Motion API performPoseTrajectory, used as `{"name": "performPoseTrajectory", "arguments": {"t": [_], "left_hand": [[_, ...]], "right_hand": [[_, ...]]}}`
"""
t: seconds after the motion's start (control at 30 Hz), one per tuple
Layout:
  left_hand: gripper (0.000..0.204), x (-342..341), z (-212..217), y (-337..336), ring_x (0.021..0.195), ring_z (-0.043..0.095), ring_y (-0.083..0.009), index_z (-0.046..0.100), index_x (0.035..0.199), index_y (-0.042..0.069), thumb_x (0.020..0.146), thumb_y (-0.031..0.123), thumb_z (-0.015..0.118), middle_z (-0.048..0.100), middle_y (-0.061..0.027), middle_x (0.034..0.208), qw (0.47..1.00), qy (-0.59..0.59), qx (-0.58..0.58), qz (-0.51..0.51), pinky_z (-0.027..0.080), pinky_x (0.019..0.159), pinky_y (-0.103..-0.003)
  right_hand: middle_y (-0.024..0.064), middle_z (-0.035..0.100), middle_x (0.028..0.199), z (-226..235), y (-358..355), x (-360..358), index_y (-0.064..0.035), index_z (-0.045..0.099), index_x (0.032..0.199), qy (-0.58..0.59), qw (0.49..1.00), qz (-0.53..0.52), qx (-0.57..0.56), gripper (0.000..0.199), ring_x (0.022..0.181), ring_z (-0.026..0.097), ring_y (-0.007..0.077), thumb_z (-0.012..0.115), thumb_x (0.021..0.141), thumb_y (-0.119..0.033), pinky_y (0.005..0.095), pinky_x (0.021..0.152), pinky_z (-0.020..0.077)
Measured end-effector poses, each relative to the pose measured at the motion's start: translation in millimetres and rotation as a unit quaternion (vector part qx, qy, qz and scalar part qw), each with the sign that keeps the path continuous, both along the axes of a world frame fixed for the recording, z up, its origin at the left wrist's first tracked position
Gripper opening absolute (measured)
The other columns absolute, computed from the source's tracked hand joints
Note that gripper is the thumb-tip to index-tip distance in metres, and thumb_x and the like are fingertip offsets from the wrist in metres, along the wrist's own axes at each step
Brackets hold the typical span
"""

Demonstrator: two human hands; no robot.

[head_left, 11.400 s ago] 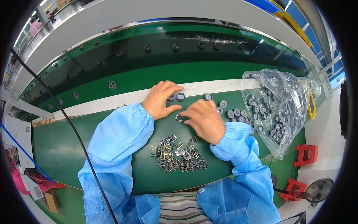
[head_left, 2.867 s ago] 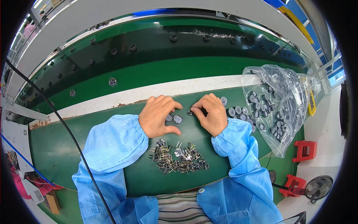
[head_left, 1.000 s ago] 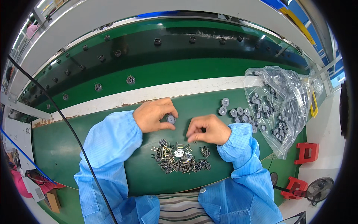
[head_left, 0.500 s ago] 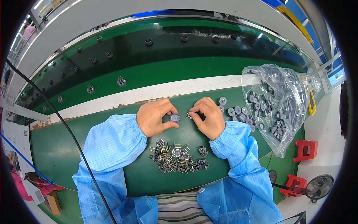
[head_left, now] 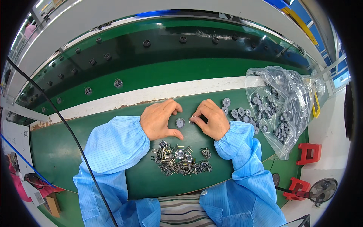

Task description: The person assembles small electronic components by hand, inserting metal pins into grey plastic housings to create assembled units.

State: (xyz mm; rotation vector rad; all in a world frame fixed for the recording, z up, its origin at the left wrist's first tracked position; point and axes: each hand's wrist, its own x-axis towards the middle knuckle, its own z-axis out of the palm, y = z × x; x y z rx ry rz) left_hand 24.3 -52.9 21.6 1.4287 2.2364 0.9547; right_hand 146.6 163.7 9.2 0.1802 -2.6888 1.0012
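Observation:
A small round grey plastic housing [head_left: 180, 122] stands on the green tabletop between my two hands. My left hand [head_left: 159, 119] is open, thumb and fingers spread to either side of that housing and apart from it. My right hand [head_left: 210, 120] pinches a small circuit board with metal pins [head_left: 191, 120], just right of the housing; fingers partly cover it. Nearer to me lies a heap of pinned circuit boards [head_left: 179, 159], with a small separate clump [head_left: 205, 153] at its right.
Several grey housings [head_left: 241, 111] stand right of my right hand, beside a clear plastic bag [head_left: 281, 109] of more. Beyond a white ledge [head_left: 151, 94], a green conveyor belt [head_left: 159, 72] carries spaced round parts. A black cable [head_left: 72, 128] hangs across the left side.
My left fingers have opened and come off the housing, which now stands on the table. My right hand still pinches the circuit board. The belt's parts have shifted slightly left.

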Motion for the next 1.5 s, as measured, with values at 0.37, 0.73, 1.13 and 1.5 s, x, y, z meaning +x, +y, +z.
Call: {"name": "performPoseTrajectory", "arguments": {"t": [0.37, 0.73, 1.13, 1.5], "left_hand": [[0.040, -2, -16, 2, 0.091, 0.067, -0.0257, 0.069, 0.104, 0.011, 0.076, 0.030, 0.090, 0.064, -0.0048, 0.097, 0.998, 0.018, 0.048, -0.034, 0.053, 0.080, -0.041], [0.045, 7, -24, 3, 0.083, 0.065, -0.0274, 0.065, 0.093, 0.009, 0.068, 0.032, 0.095, 0.064, -0.0055, 0.091, 0.994, 0.060, 0.087, 0.013, 0.050, 0.072, -0.040], [0.046, 7, -23, 3, 0.083, 0.065, -0.0266, 0.064, 0.093, 0.009, 0.070, 0.034, 0.094, 0.064, -0.0045, 0.091, 0.995, 0.064, 0.077, 0.015, 0.050, 0.074, -0.040], [0.038, -11, -17, 1, 0.072, 0.055, -0.0157, 0.071, 0.095, 0.007, 0.070, 0.022, 0.095, 0.059, -0.0031, 0.084, 0.990, 0.025, 0.117, 0.075, 0.048, 0.064, -0.032]], "right_hand": [[0.0049, 0.070, 0.089, 2, -16, -2, -0.0040, 0.070, 0.087, -0.017, 0.991, -0.010, -0.132, 0.012, 0.086, 0.062, 0.0209, 0.081, 0.082, -0.001, 0.0332, 0.079, 0.0477], [0.0014, 0.062, 0.081, 1, -34, -1, -0.0093, 0.065, 0.081, 0.057, 0.998, -0.039, -0.014, 0.017, 0.080, 0.058, 0.0240, 0.082, 0.077, -0.008, 0.0386, 0.072, 0.0397], [0.0029, 0.061, 0.083, 4, -34, -7, -0.0088, 0.065, 0.083, 0.097, 0.995, -0.011, 0.026, 0.018, 0.084, 0.059, 0.0257, 0.081, 0.076, -0.005, 0.0396, 0.073, 0.0405], [0.0110, 0.064, 0.095, 30, -6, 11, -0.0080, 0.069, 0.101, 0.072, 0.976, -0.115, 0.169, 0.029, 0.095, 0.062, 0.0346, 0.084, 0.078, -0.018, 0.0466, 0.081, 0.0468]]}}
